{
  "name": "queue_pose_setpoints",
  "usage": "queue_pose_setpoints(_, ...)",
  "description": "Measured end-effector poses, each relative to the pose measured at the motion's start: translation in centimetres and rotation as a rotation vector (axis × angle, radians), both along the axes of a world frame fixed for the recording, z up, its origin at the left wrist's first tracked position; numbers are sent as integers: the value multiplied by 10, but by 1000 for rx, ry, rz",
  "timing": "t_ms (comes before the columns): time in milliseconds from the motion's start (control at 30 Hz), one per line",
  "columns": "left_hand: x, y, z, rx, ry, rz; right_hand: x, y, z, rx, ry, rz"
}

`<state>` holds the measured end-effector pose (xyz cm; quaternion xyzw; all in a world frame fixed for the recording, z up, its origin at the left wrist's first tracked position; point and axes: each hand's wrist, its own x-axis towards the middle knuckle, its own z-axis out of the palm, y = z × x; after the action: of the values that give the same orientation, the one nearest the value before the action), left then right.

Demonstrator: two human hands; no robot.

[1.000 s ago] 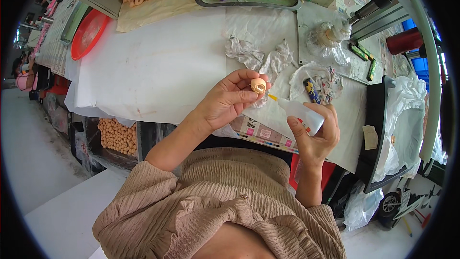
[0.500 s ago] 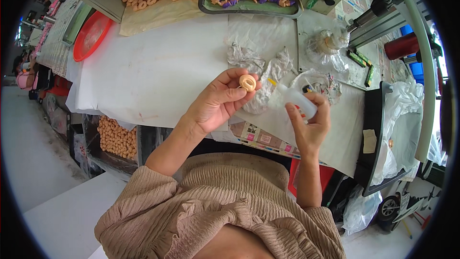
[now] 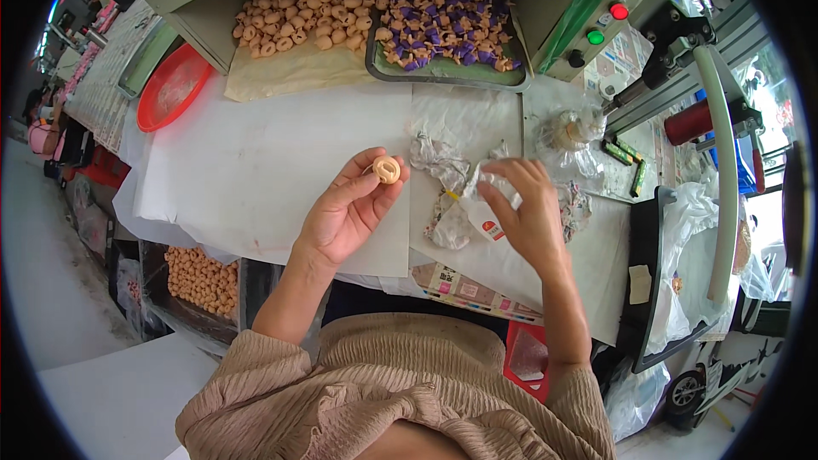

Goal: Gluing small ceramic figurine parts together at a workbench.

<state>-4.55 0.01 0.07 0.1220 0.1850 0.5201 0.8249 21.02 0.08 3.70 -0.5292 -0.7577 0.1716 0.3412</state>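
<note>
As a brown crinkled garment (image 3: 375,383) fills the lower edge, both bare forearms reach up over the worktable. To the left, below table level, round peach-coloured pieces (image 3: 203,281) fill a dark bin (image 3: 160,285). Over the white sheet (image 3: 273,179), the left hand (image 3: 345,213) pinches a small hollow piece (image 3: 387,170) between thumb and fingers, its opening turned upward. The right hand (image 3: 532,213), fingers parted and curved, has let go of a white squeeze bottle (image 3: 482,215) with a yellow tip; whether its thumb brushes the bottle cannot be told. The bottle lies with its tip pointing left, by a crumpled cloth (image 3: 447,228). At the right stands a black tray (image 3: 641,302) lined with clear plastic. Farther up, a red dish (image 3: 175,89) sits at the left, while a plastic-wrapped machine part (image 3: 573,130) stands at the right, near slim green packets (image 3: 626,153). At the back, more hollow pieces (image 3: 307,4) are heaped on brown paper (image 3: 294,77), just beside a dark-rimmed tray (image 3: 460,82) of purple-and-peach figures (image 3: 447,17). Right of these, a control box carries a red light (image 3: 618,11) and a green light (image 3: 595,37).
</note>
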Motion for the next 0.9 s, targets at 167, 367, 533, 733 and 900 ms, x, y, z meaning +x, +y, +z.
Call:
queue_pose_setpoints(167,1,-2,2,10,-40,-36,-15,107,-1,261,-130,1)
queue_pose_setpoints(367,-2,-9,2,-7,-94,-69,-21,208,-37,392,-351,-91)
queue_pose_setpoints(533,-10,-16,4,-24,-58,-49,-20,216,-27,221,-412,-83)
queue_pose_setpoints(733,-4,-14,7,-22,-18,-60,-14,168,-7,255,14,-99)
queue_pose_setpoints(900,3,-9,-8,-16,-8,-112,-32,69,14,-263,616,70)
